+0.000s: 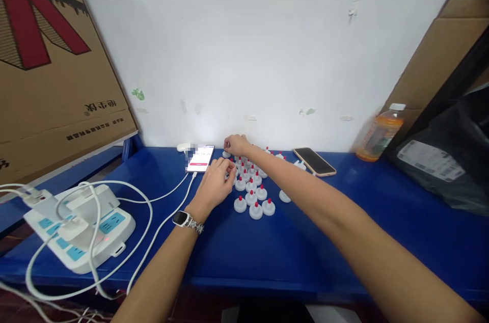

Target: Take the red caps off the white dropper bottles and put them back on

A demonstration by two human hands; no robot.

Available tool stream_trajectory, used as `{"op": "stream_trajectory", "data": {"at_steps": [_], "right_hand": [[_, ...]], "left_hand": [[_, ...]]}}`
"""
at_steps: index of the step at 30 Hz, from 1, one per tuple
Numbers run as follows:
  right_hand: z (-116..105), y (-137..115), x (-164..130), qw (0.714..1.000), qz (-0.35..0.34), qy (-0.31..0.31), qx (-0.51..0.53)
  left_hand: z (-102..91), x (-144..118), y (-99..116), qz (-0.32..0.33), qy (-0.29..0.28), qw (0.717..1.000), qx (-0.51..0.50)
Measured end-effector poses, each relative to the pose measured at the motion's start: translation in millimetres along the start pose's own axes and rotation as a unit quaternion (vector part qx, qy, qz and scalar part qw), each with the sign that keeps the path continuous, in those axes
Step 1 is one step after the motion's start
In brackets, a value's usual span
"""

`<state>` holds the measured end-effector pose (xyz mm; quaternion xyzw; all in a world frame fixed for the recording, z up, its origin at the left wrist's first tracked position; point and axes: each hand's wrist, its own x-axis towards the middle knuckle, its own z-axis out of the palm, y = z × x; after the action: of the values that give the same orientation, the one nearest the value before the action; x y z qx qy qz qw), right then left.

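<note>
The white caps [251, 185] stand in a loose cluster on the blue table [305, 267], mid-scene, running from close to the wall [244, 48] towards the near side. Those plainly seen sit flat on their wide round bases, each short axis upright, with the red tips [256, 205] pointing up. The cluster as a whole stretches from far to near, its nearest row being three caps side by side. One more white piece [284, 196] lies to the right, partly covered by the right forearm, so which way it points cannot be told.

The wall closes off the far side. On the left, a lit phone [201, 159] lies just beside the left hand [220, 178], its white cable [168, 218] running nearer and leftward; on the right, a dark phone [315, 161] lies at a slant. A broad stretch of blue tabletop runs from the nearest caps to the table's near edge, and another lies between the dark phone and the orange bottle [382, 132] at far right.

The right arm reaches slantwise from near right across the caps, and the right hand [237, 145] bends down at the far left end, fingers drawn together at a whitish cap; whether they grip it cannot be told. The left hand, palm down, has its fingers loosely curled at the cluster's left side; any hold there is hidden.
</note>
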<state>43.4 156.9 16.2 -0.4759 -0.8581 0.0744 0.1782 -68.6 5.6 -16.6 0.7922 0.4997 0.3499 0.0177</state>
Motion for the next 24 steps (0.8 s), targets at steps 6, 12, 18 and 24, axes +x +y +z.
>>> {"op": "stream_trajectory", "data": {"at_steps": [6, 12, 18, 24], "right_hand": [[-18.3, 0.1, -32.5, 0.993, 0.041, 0.058, 0.099], [-43.6, 11.9, -118.6, 0.853, 0.051, 0.132, 0.502], [-53.7, 29.0, -175.1, 0.802, 0.068, 0.150, 0.575], [-50.5, 52.1, -188.6, 0.966, 0.071, 0.189, 0.160]], "left_hand": [[-3.5, -2.5, 0.4, -0.010, 0.056, 0.998, -0.029], [0.2, 6.5, 21.1, -0.047, 0.095, 0.984, -0.139], [7.0, 29.2, 60.9, -0.003, -0.044, 0.974, -0.222], [19.8, 40.0, 70.5, 0.017, 0.002, 0.983, -0.181]]}}
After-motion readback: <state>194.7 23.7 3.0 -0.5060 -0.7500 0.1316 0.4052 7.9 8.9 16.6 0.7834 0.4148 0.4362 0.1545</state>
